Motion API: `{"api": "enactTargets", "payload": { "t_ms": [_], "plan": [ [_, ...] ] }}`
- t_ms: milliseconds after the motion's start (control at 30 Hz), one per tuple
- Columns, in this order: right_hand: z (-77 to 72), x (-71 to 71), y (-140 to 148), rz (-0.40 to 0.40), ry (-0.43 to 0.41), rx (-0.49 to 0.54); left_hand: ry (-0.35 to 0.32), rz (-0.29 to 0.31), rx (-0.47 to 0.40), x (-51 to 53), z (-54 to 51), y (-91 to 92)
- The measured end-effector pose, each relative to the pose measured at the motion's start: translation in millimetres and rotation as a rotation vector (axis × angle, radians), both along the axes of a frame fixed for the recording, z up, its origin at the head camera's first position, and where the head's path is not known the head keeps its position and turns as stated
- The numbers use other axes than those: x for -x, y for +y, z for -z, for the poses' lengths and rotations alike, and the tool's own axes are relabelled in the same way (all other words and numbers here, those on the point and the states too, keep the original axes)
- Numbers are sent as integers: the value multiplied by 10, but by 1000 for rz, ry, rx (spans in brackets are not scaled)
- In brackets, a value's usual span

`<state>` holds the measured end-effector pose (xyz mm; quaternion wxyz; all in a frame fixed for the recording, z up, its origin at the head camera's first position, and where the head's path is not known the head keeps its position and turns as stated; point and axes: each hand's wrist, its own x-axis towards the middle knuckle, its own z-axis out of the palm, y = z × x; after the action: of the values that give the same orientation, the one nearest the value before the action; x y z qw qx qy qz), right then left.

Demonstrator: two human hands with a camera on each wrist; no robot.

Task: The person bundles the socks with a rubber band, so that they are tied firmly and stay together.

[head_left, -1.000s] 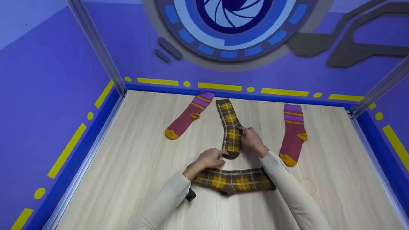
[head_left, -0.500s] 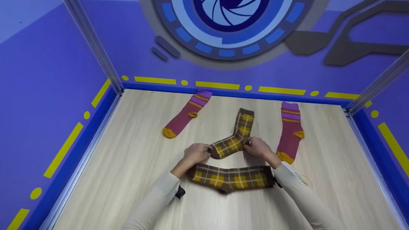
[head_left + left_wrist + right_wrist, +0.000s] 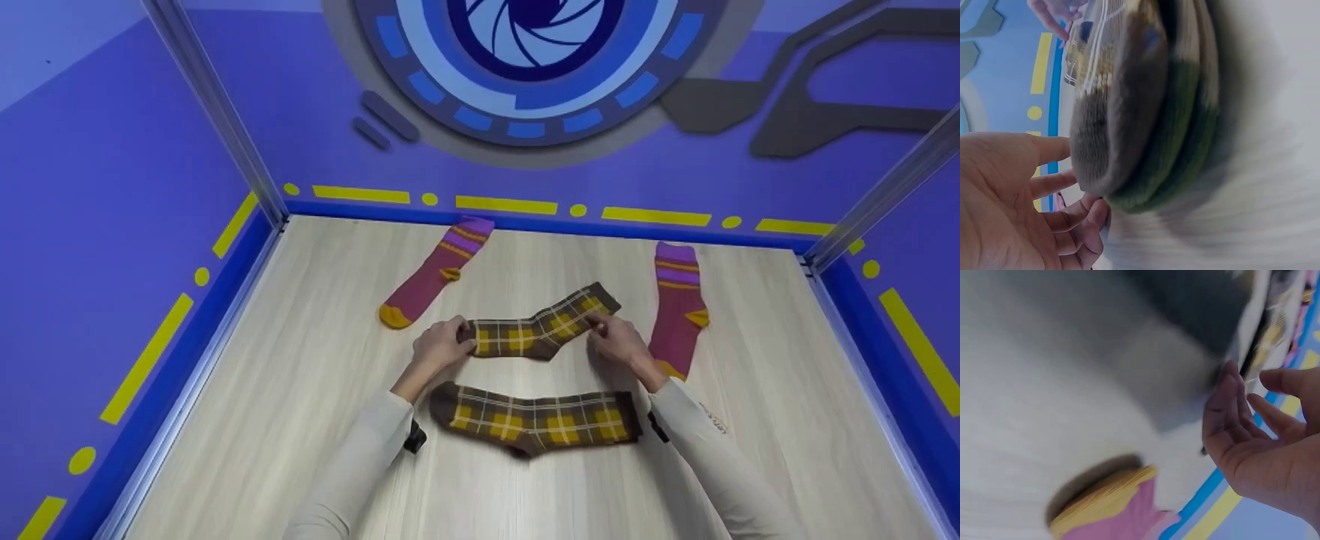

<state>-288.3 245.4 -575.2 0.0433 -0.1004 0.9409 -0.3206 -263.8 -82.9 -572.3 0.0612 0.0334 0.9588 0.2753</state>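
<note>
At mid-frame, the upper plaid sock spans two hands: the fingers of the left hand pinch its toe; those of the right hand touch the leg, their grip unclear. An uneven pull could crease it. Blur muddies both wrist views; an arm partly hides the maroon sock at right.

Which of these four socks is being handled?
The farther plaid sock, touched by the left grip and right grip; the nearer plaid sock, left striped sock and right striped sock aren't being handled.
</note>
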Motion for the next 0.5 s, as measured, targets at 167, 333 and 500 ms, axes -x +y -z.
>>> {"api": "enactTargets", "payload": {
  "t_ms": [167, 333, 500],
  "plan": [
    [57, -97, 62, -5, -25, -28, -3, -40, -7, 10, 73, 9],
    [1, -282, 28, -74, -82, -46, 48, -84, -15, 50, 153, -107],
    [-93, -350, 48, -126, -144, 5, 88, -172, -103, 135, 163, -186]
  ]
}}
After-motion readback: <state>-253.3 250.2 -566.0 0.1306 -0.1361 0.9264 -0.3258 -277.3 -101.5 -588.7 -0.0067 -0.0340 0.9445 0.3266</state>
